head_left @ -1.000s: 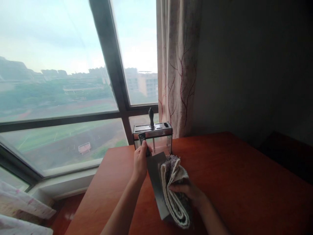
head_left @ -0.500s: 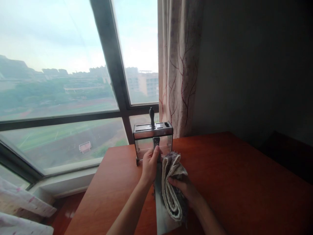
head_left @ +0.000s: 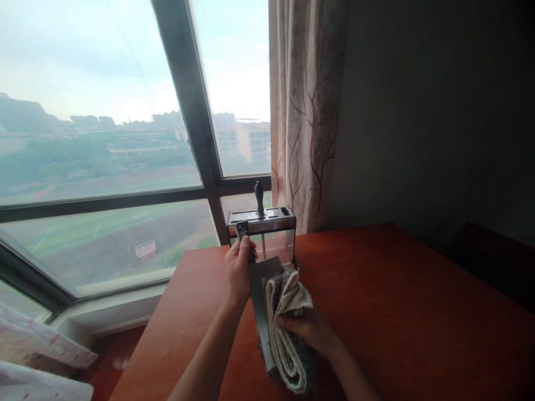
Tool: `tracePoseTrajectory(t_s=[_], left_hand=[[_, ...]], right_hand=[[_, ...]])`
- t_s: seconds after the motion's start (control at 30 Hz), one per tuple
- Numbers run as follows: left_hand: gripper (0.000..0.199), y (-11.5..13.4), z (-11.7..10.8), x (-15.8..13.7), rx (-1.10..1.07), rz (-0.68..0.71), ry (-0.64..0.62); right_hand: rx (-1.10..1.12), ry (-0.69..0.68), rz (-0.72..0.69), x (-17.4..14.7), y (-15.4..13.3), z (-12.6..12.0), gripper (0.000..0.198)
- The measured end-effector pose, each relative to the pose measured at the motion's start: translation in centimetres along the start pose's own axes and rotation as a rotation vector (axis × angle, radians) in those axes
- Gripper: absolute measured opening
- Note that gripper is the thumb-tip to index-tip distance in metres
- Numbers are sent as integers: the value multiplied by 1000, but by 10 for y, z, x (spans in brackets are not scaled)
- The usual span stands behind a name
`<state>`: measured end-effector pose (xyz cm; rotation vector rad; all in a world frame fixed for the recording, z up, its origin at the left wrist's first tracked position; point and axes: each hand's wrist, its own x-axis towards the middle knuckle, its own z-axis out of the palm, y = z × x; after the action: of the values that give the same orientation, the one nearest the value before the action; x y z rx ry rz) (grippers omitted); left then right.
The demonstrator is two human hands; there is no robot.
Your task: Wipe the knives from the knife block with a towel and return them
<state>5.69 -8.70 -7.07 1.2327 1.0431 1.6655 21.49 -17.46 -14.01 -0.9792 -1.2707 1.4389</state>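
My left hand (head_left: 239,267) is wrapped round the black handle (head_left: 242,229) of a wide-bladed kitchen knife (head_left: 258,287), its thumb lying along the handle. The blade points back toward me above the table. In my right hand (head_left: 311,329) is a folded grey and white cloth (head_left: 288,340), its thumb on the near layers. The cloth lies against the right side of the blade and hides part of it. Just beyond my left hand stands a knife block (head_left: 273,221) with a metal top and clear sides. A black handle (head_left: 259,197) sticks up from its top.
The reddish-brown wooden table (head_left: 397,312) stretches under both hands and to the right. Large windows (head_left: 104,139) stand at the left and behind. A patterned curtain (head_left: 309,111) hangs behind the table, and another curtain (head_left: 42,340) is at lower left.
The knife has shifted left and turned, so its blade now slants with the handle end to the left. Both hands moved left with it, and the cloth has slid slightly lower.
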Motion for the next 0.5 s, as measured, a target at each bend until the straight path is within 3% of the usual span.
tracePoseTrajectory(t_s=[0.13, 0.27, 0.5], left_hand=[[39, -4, 14, -12, 80, -3, -150], [37, -8, 30, -28, 70, -29, -262], [34, -13, 40, -39, -30, -110, -294]], right_hand=[[18, 119, -71, 6, 0, -1, 54], [178, 251, -97, 9, -1, -1, 58], [433, 330, -68, 10, -3, -3, 69]])
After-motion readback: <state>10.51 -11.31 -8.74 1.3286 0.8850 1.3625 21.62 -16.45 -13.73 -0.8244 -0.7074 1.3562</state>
